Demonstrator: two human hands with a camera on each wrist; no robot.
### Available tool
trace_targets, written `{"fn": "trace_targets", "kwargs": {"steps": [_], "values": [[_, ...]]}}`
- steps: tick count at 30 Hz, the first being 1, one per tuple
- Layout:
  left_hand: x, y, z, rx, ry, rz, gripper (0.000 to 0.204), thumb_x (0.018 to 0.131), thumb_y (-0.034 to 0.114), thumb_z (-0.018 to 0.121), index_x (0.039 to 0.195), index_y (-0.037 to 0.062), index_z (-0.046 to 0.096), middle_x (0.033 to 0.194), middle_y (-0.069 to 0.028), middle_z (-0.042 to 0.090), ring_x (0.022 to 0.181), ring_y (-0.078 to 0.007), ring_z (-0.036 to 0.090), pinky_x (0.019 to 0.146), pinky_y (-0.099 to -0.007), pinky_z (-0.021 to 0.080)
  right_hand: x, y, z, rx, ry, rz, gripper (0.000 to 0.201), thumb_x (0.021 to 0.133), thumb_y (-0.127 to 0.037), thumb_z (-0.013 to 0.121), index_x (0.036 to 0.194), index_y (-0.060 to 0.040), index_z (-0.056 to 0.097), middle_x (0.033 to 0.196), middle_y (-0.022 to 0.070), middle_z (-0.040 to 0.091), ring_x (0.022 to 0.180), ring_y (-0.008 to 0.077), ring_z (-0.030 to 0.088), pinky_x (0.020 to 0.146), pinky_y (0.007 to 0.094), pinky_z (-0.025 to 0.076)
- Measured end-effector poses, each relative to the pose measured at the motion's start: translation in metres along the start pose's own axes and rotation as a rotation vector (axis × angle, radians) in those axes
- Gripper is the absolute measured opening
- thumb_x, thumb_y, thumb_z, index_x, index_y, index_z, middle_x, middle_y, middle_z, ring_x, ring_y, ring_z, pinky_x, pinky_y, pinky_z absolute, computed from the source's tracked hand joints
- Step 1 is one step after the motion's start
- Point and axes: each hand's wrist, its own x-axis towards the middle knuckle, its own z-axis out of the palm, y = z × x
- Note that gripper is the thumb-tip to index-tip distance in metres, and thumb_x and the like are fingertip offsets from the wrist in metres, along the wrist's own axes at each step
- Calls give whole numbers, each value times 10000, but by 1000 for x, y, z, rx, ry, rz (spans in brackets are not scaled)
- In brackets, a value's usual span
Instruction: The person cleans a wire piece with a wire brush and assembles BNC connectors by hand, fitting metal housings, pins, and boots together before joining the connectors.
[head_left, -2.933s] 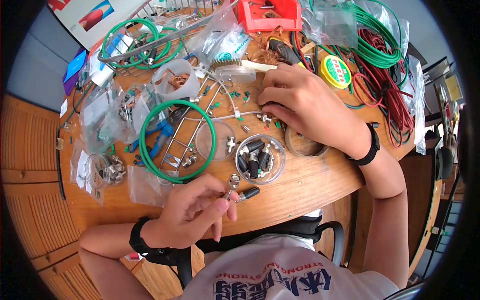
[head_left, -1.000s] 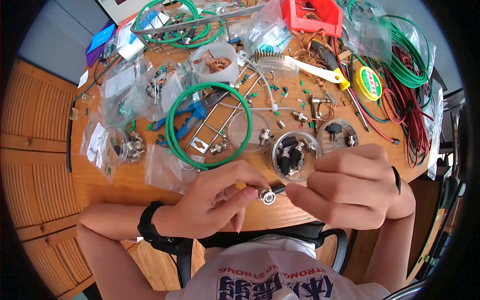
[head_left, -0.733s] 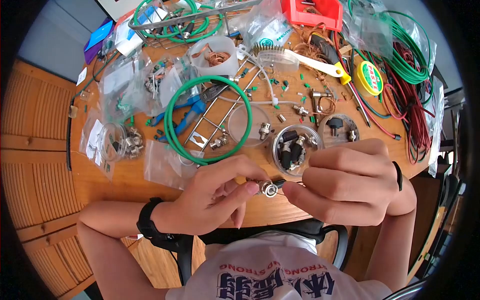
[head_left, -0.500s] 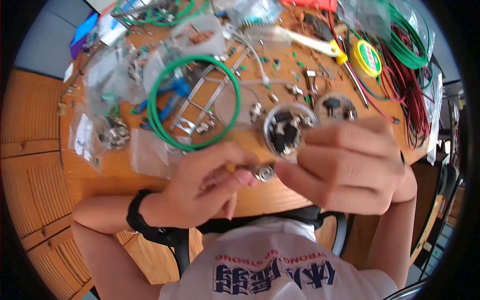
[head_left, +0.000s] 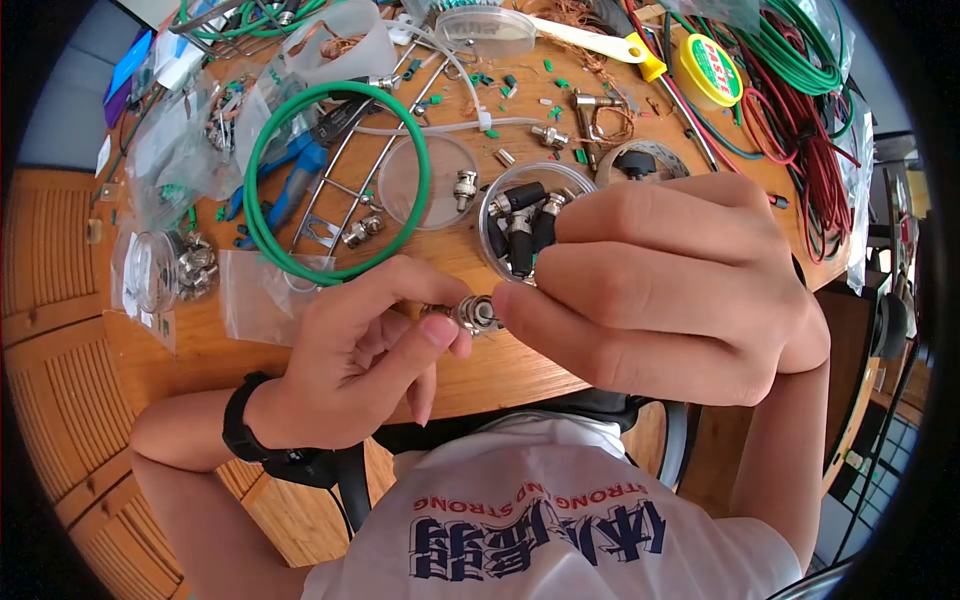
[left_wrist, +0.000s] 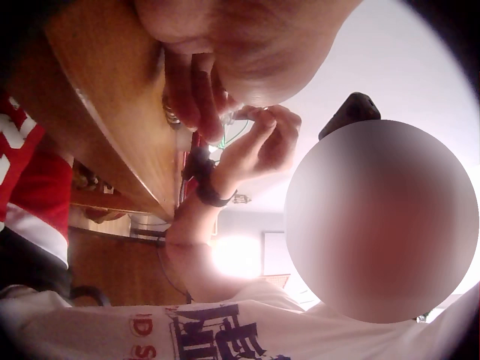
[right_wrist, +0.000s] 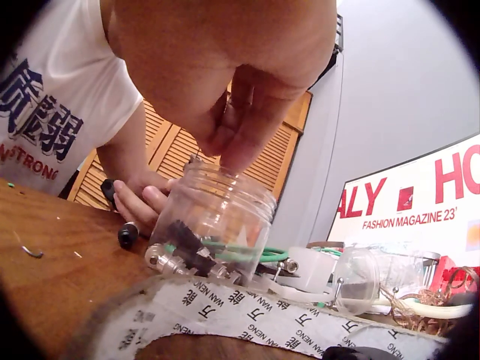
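Note:
My left hand (head_left: 350, 360) pinches a silver BNC connector (head_left: 476, 313) between thumb and index finger, its round open end facing up toward the head camera. Right beside it is my right hand (head_left: 660, 290), fingers curled and thumb against the index finger. A thin, dark, wire-like piece (head_left: 496, 319) shows at those fingertips, by the connector's mouth; the rest of it is hidden behind the fingers. Partly under the right hand stands a clear round jar (head_left: 483, 232) of black-sleeved connectors. In the right wrist view, the right fingertips overlap the rim of the jar (right_wrist: 225, 199).
A green cable loop (head_left: 424, 185) lies left of the jar, over blue-handled pliers (head_left: 285, 195) and a metal rack. One connector (head_left: 465, 188) rests on a clear lid. Behind are a tape roll (head_left: 672, 160), a white-handled brush (head_left: 590, 40), a paste tin (head_left: 705, 72) and red cables (head_left: 805, 155).
My right hand has come from the back of the table to the connector in my left hand. The connector has turned its end upward. The head view has shifted, too.

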Motion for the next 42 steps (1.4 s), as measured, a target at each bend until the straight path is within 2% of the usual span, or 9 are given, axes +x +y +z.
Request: {"fn": "trace_targets", "kwargs": {"steps": [15,17,18,23,24,26,29,39,42], "values": [[-1,3,-3,19,-9,-47,185,1091,50,505,1242,-54,530,979,-127,661,605,-67,620,450,-211,503,0,5,-6,-4,-104,43,343,607,-146,797,932,-39,786,794,31,644,675,184,625,509,279,503],[0,3,-5,95,-77,-37,270,1118,99,434,1342,-46,475,1000,-195,630,530,-152,627,479,-238,518,0,4,-8,-1,-115,58,332,616,-140,804,932,-39,787,796,28,647,677,183,624,513,279,505],[0,2,-6,98,-76,-34,270,1118,99,434,1342,-46,475,1000,-195,630,530,-152,627,479,-238,518,0,4,-8,-2,-126,74,321,625,-133,811,931,-38,788,797,25,651,680,181,624,517,279,507],[-1,2,-8,54,-103,-68,219,1116,90,433,1277,-41,500,1004,-171,620,644,-149,651,478,-241,528,-1,7,-9,-46,-123,35,319,631,-122,816,938,-41,788,801,19,654,688,178,630,522,277,513],[-1,1,-7,58,-101,-66,219,1116,90,433,1277,-41,500,1004,-171,620,644,-149,651,478,-241,528,-2,8,-9,-61,-121,19,335,620,-125,811,944,-42,789,801,18,655,692,177,632,524,276,517],[-1,-3,-2,7,-7,-31,174,1087,47,514,1238,-36,537,950,-110,669,572,-63,620,449,-204,491,0,8,-10,-66,-125,23,340,614,-119,802,945,-43,781,801,19,657,703,180,641,527,275,523],[-1,-4,-3,8,-19,-13,173,1088,49,515,1238,-32,547,950,-107,668,567,-61,617,450,-202,484,6,3,-15,-67,-159,60,341,609,-101,784,946,-54,761,810,20,662,727,187,657,534,276,536],[0,-2,-2,21,-20,-27,184,1092,67,524,1238,-37,564,954,-97,675,577,-73,627,455,-206,474,5,0,-12,-91,-149,86,340,616,-71,773,953,-101,737,865,10,690,786,198,680,566,284,559],[-1,0,-5,56,-82,-41,164,1096,60,477,1214,-44,525,1039,-152,622,723,-151,670,452,-259,551,5,5,-13,-101,-159,25,346,614,-80,776,957,-99,740,869,11,693,792,198,682,572,284,560]]}}
